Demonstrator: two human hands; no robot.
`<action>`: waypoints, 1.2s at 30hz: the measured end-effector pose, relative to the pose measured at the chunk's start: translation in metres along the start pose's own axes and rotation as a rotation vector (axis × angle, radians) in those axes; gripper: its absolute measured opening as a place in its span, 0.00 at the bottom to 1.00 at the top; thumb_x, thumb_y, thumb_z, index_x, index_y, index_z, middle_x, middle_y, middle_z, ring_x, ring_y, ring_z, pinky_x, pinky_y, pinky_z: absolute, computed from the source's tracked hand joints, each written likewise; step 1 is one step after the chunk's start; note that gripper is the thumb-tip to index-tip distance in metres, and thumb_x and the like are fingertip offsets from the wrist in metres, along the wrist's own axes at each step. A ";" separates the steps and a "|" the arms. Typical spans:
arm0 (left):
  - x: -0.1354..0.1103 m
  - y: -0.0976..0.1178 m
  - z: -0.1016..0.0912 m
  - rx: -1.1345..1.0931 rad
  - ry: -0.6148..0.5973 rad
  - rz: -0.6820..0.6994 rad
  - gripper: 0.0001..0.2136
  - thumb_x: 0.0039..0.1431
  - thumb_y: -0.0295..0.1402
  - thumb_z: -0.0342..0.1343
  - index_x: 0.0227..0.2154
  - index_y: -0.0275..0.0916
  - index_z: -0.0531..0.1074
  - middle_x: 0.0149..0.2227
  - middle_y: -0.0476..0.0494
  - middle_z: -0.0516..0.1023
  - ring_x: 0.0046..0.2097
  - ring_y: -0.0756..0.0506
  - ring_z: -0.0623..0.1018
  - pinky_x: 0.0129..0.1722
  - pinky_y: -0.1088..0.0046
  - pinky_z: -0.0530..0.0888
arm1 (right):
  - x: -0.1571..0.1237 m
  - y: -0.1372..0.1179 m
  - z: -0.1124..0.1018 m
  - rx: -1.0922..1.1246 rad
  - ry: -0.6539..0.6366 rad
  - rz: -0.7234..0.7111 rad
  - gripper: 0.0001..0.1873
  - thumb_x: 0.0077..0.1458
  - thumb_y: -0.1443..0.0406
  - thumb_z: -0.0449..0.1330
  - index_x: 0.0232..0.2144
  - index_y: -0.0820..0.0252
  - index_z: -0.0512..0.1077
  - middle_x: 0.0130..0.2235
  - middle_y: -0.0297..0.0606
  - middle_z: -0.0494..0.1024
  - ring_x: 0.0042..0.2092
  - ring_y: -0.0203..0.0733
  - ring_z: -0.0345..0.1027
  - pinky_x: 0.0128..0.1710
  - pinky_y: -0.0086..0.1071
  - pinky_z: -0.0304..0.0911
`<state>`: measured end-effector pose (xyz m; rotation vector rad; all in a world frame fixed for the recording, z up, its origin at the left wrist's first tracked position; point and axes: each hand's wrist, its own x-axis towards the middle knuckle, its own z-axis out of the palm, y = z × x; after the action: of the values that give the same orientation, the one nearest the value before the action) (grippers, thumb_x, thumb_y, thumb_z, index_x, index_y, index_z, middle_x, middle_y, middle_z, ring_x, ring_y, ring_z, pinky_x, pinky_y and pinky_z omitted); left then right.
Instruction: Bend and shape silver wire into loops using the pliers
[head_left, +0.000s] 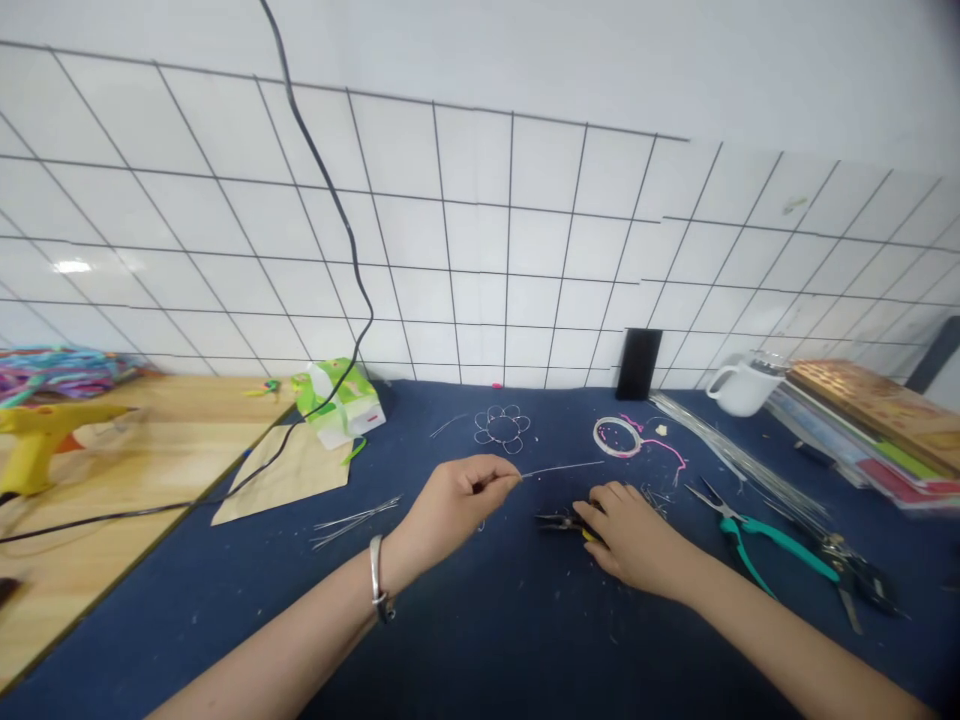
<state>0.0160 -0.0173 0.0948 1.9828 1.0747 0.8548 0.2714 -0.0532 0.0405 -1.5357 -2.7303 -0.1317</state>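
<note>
My left hand (457,505) is closed in a pinch on a thin silver wire (562,468), which sticks out to the right above the dark blue mat. To its right, my right hand (637,535) lies over a pair of pliers (556,521), its fingers curled on the handle. The dark jaws point left, and a bit of yellow grip shows under the fingers; the rest is hidden by the hand. Beyond the left hand lies a flower shape bent from wire (502,428). A small bundle of cut wires (356,520) rests left of my left wrist.
Green-handled pliers (780,535) and long wires (739,455) lie at the right. A white ring with pink pieces (617,437), a black upright block (638,364), a white mug (744,387) and stacked books (862,430) stand behind. Leftward are a tissue pack (341,405) and yellow glue gun (45,440).
</note>
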 end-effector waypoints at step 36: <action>-0.017 0.017 0.008 0.061 0.221 0.055 0.08 0.56 0.32 0.49 0.33 0.39 0.73 0.29 0.49 0.76 0.29 0.51 0.71 0.28 0.78 0.67 | 0.015 -0.049 -0.038 0.584 0.205 0.256 0.09 0.59 0.63 0.44 0.36 0.60 0.62 0.36 0.39 0.67 0.39 0.41 0.61 0.39 0.37 0.57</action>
<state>0.0215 -0.0411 0.1007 2.0107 1.1866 1.1032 0.2202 -0.0682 0.0758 -1.5544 -2.1185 0.4410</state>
